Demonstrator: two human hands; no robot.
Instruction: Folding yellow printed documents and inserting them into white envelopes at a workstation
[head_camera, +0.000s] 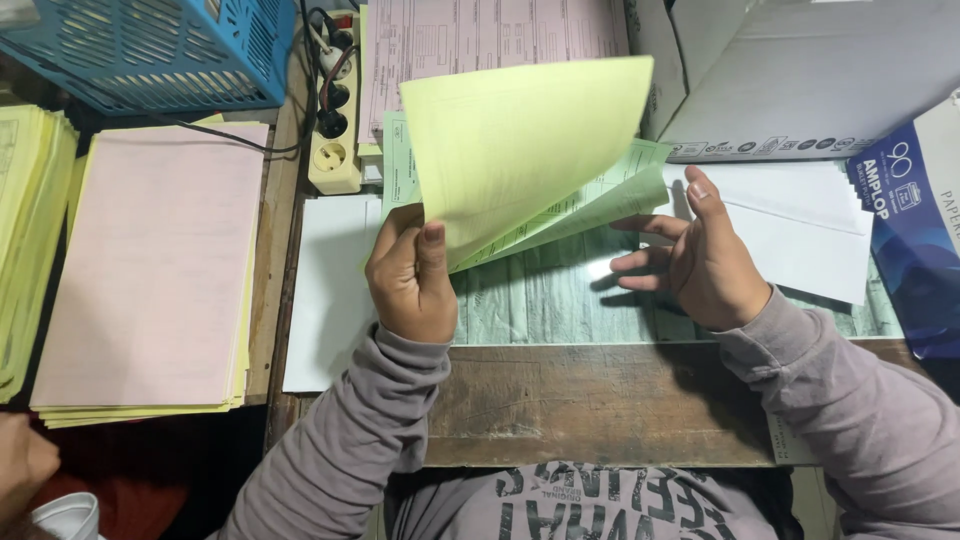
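Pinching yellow sheets (520, 150), left hand (412, 280) closed; right hand (705, 260) open beside them.

Your wooden desk (590, 400) has a pale plank-pattern mat (560, 300) on it, with white sheets (325, 290) at the left and white envelopes (800, 235) at the right. A pink-topped paper stack (150, 270) and a cream power strip (335, 110) sit further left.
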